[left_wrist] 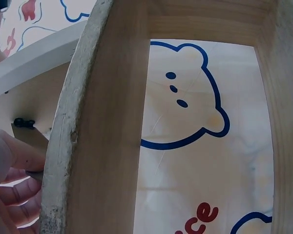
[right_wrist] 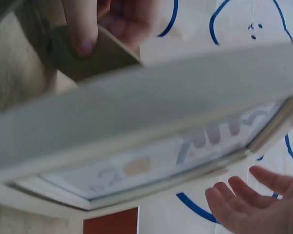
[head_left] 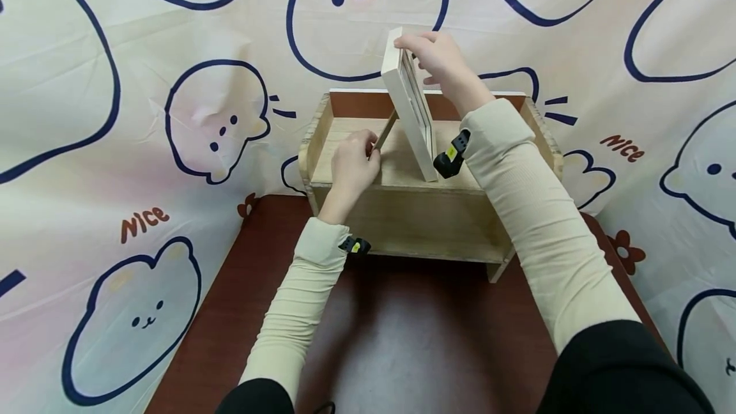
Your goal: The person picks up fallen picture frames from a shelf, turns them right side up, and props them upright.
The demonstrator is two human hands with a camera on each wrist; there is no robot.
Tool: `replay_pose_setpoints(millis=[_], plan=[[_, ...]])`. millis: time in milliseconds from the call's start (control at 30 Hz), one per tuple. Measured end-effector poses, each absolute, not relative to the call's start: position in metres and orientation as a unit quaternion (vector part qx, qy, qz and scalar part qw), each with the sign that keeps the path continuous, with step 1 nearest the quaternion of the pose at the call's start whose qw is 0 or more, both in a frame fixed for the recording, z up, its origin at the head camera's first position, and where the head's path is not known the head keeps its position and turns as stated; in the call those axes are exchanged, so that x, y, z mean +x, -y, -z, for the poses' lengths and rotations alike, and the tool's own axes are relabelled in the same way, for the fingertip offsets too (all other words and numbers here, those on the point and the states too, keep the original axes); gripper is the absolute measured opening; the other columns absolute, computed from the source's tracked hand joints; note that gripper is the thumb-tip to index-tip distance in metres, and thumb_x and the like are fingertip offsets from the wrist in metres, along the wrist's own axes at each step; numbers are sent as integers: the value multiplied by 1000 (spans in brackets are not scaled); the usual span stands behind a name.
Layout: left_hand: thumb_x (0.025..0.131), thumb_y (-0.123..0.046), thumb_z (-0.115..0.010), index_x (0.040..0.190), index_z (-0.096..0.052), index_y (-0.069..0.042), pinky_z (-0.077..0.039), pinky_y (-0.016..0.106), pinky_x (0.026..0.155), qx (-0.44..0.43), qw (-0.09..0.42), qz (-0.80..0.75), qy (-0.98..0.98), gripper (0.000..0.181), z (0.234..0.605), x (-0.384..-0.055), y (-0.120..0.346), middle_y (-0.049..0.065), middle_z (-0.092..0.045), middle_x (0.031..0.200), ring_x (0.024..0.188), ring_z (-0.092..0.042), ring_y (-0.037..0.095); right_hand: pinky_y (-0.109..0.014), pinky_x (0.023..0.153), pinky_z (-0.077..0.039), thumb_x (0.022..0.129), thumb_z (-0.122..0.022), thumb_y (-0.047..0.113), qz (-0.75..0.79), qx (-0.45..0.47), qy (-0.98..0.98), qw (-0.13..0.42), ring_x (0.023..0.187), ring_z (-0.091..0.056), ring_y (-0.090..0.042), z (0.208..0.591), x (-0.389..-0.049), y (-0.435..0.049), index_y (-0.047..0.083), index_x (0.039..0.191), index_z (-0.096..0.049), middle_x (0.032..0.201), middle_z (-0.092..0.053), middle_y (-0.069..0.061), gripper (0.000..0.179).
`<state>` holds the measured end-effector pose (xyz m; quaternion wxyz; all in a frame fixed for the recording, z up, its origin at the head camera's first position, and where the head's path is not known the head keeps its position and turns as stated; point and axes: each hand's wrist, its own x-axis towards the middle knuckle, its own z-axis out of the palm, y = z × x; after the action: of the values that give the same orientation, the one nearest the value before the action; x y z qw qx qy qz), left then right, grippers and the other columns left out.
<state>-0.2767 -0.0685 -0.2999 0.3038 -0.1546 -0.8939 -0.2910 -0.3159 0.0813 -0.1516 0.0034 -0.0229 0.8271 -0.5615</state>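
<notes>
A white picture frame (head_left: 405, 104) stands tilted on the top board of a small wooden shelf. My right hand (head_left: 439, 66) holds it at its upper edge, index finger over the corner; in the right wrist view that hand's lower fingers (right_wrist: 254, 200) are spread beside the glass front (right_wrist: 161, 158). From the frame's back sticks out a thin brown support leg (head_left: 386, 130). My left hand (head_left: 356, 161) pinches this leg between thumb and fingers, low over the shelf's left half. The left wrist view shows the left hand (left_wrist: 12, 175) partly hidden behind a wooden board.
The wooden shelf (head_left: 425, 219) has raised side panels and an open lower compartment. It stands on a dark brown table (head_left: 425, 337) against a cloth backdrop (head_left: 230, 37) with bear drawings, which also closes off both sides. A black cable end (head_left: 324, 407) lies at the front.
</notes>
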Motion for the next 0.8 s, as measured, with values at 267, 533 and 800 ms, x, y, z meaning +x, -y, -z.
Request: replay_pose_setpoints(millis=[267,533,800], plan=[[80,-7,-58,90,-62,-2,-42,35,58,-151,313,314,884,12,298,-268,70,8,-59,75,68,-55,21,-43,98,-32,88,-49,35,564,-91,-820,20,118,-42,-15,159,-323,-82,21,115,-57,128,-46,5,31],[82,-15,-61,118,-46,5,-46,33,59,-277,447,408,746,44,279,-257,59,16,-57,85,72,-56,24,-44,95,-32,86,-49,36,558,-81,-826,16,114,-43,-18,157,-325,-76,19,109,-56,122,-48,2,29],[78,-25,-69,131,-31,3,-42,29,60,-248,470,408,742,71,265,-252,40,13,-53,85,73,-52,22,-46,96,-31,87,-48,39,547,-91,-832,17,115,-43,-18,158,-324,-77,19,116,-56,123,-48,1,36]])
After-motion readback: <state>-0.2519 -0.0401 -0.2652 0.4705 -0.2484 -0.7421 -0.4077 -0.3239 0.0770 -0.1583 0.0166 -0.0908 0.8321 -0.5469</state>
